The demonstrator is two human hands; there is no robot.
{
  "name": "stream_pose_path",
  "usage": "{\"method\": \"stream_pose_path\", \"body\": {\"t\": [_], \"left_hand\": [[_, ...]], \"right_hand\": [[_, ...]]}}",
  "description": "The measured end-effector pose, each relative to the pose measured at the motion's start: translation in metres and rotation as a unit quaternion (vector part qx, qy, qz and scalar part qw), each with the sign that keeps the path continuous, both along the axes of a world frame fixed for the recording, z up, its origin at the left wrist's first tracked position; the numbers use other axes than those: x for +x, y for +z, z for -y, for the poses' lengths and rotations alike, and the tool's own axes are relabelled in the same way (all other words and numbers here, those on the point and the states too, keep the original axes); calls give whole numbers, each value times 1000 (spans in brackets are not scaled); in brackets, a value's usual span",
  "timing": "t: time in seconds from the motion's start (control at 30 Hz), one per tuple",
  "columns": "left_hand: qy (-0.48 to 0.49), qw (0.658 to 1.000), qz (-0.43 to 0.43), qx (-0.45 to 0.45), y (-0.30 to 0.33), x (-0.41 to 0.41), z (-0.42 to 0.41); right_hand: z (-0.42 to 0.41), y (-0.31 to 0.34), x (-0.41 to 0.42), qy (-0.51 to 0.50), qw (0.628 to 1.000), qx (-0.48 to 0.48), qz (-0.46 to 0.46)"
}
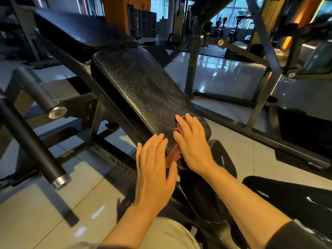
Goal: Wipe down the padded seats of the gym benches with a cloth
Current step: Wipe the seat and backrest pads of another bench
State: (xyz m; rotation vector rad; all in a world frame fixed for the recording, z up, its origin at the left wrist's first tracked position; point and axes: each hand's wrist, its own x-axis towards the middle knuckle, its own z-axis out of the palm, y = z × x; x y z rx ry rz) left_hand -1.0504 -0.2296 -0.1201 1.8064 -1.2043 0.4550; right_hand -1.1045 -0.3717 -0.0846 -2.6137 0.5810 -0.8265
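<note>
Flattened over the reddish cloth [177, 155] at the near end of the black padded seat [143, 87], my right hand [194, 146] presses it, fingers straight, while my left hand [154, 173] hovers open beside it, ready to steady.

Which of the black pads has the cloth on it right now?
The textured pad in the middle, under the right hand, holds the reddish cloth at its near end. The smoother pad behind it is bare.

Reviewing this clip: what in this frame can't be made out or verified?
- Cloth, head view: mostly hidden under the right hand; size and folds unclear.
- Printed lettering on the frame: cut off by the left hand, unreadable.
- Pad near end: covered by both hands.
- Background machines: too small and dim.
</note>
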Motion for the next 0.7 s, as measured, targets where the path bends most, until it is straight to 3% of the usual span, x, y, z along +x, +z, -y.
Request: {"method": "stream_pose_path", "body": {"t": [0.2, 0.27, 0.4, 0.5, 0.7], "left_hand": [[4, 1000, 8, 14, 5, 8, -1], [6, 1000, 3, 12, 7, 8, 2], [4, 1000, -15, -9, 10, 8, 11], [10, 1000, -17, -7, 10, 7, 13], [12, 1000, 0, 1, 9, 11, 12]], "right_hand": [[56, 18, 29, -108, 993, 41, -38], [40, 13, 31, -101, 993, -27, -50], [-2, 17, 29, -11, 1000, 21, 13], [11, 23, 30, 35, 999, 8, 36], [65, 27, 52, -44, 999, -5, -13]]}}
